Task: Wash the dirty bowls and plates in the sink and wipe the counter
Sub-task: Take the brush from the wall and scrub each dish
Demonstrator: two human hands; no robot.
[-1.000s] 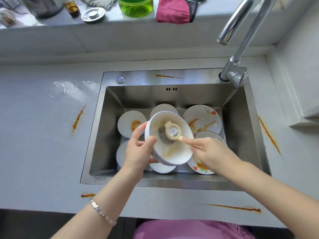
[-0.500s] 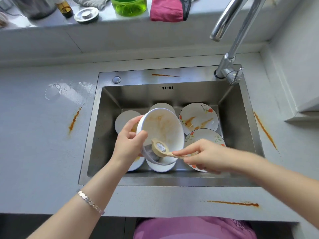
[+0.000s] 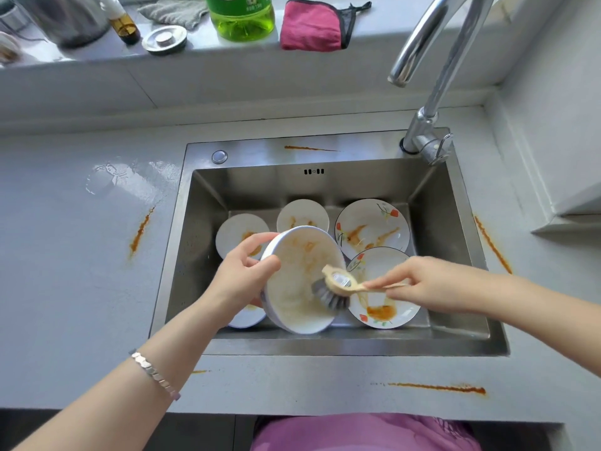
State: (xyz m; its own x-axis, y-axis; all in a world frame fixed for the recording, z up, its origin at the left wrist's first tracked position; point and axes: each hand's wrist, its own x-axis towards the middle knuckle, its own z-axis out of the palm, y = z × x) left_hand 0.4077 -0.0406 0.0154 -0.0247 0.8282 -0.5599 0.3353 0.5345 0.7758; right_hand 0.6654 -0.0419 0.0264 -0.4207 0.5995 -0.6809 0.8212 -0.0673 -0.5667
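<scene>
My left hand (image 3: pixel 242 276) grips the rim of a white bowl (image 3: pixel 297 288), tilted on its side over the steel sink (image 3: pixel 455 255); its inside is smeared orange. My right hand (image 3: pixel 422 286) holds the handle of a beige dish brush (image 3: pixel 338 283), whose grey bristles press on the bowl's lower inner wall. Under them lie several dirty dishes: two flower-patterned plates (image 3: pixel 372 227) (image 3: pixel 387 307) with orange sauce and white bowls (image 3: pixel 239 232) (image 3: pixel 302 213).
Orange sauce streaks mark the grey counter at left (image 3: pixel 140 231), right (image 3: pixel 492 245) and front (image 3: pixel 439 388), and a puddle (image 3: pixel 126 175) lies left of the sink. The faucet (image 3: pixel 429 102) arches at back right. The sill holds green detergent (image 3: pixel 242 17), a pink cloth (image 3: pixel 312 26) and a sink plug (image 3: pixel 165 39).
The brush moved from the bowl's middle down to its lower right wall. My left hand turned the bowl so its opening faces more to the right.
</scene>
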